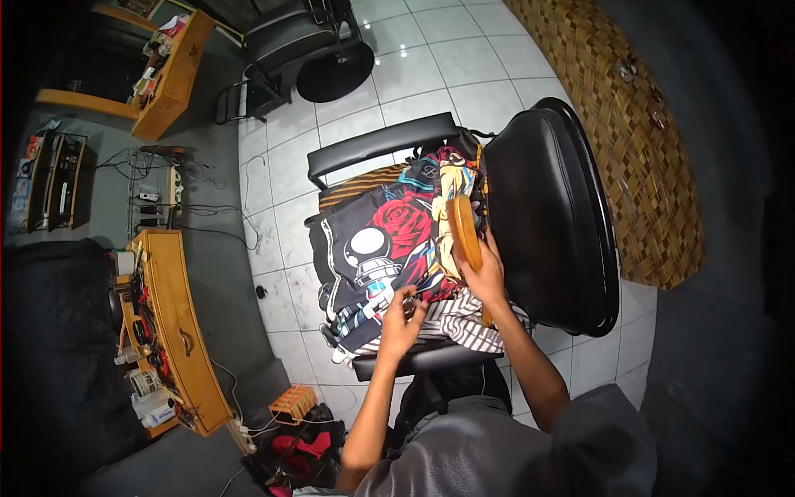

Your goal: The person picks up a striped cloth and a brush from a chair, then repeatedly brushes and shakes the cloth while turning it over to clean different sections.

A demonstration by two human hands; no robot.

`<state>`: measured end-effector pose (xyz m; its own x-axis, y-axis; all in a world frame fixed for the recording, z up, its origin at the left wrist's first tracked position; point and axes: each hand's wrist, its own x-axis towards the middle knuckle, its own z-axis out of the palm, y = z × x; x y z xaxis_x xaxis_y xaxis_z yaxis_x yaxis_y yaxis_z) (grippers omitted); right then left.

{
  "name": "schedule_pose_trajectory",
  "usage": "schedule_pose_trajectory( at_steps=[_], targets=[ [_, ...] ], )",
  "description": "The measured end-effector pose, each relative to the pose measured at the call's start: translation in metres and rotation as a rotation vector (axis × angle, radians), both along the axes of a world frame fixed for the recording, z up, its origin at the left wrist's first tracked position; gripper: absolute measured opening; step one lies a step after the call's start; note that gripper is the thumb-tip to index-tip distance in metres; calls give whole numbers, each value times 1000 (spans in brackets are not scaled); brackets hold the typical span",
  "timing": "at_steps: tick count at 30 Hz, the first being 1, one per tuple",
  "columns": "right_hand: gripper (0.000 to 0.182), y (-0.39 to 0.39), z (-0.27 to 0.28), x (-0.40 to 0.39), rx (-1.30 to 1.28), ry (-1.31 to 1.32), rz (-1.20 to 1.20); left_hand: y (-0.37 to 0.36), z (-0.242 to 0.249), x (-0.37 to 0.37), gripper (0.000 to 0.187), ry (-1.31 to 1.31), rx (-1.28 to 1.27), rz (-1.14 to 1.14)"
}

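Note:
My right hand (486,277) is closed round the handle of a wooden brush (465,228), its long curved back turned up toward me. The brush lies over a pile of printed cloth on the chair seat. My left hand (403,325) hovers at the near side of the pile, thumb and fingers apart and slightly curled. Under it is a black cloth with a red rose print (402,224). A brown-and-white striped cloth (472,325) sticks out near my right wrist. The brush's bristles are mostly hidden.
The black barber chair (551,215) has its backrest to the right and an armrest (385,149) on the far side. A wooden drawer unit (184,335) with tools stands left. Another chair (294,41) is at the back. A woven panel (629,124) runs along the right.

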<state>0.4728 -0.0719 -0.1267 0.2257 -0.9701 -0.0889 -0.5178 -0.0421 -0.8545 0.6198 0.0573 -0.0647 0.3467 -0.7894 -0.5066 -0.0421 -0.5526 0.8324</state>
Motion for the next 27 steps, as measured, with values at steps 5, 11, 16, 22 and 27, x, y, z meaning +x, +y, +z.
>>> schedule_pose_trajectory(
  at_steps=[5,11,16,22,27],
  targets=[
    [60,-16,-40,29,24,60,6,-19,-15,-6,50,-96,18,-71],
    [54,12,-48,48,439,-56,177,-20,-27,10,58,-100,6,117],
    [27,54,34,49,1088,-625,433,7,-78,36,68,496,-22,535],
    [39,94,46,25,550,-519,342,17,-8,30,38,621,-4,419],
    [50,74,33,-8,333,-14,242,24,-35,20,61,383,-3,398]
  ],
)
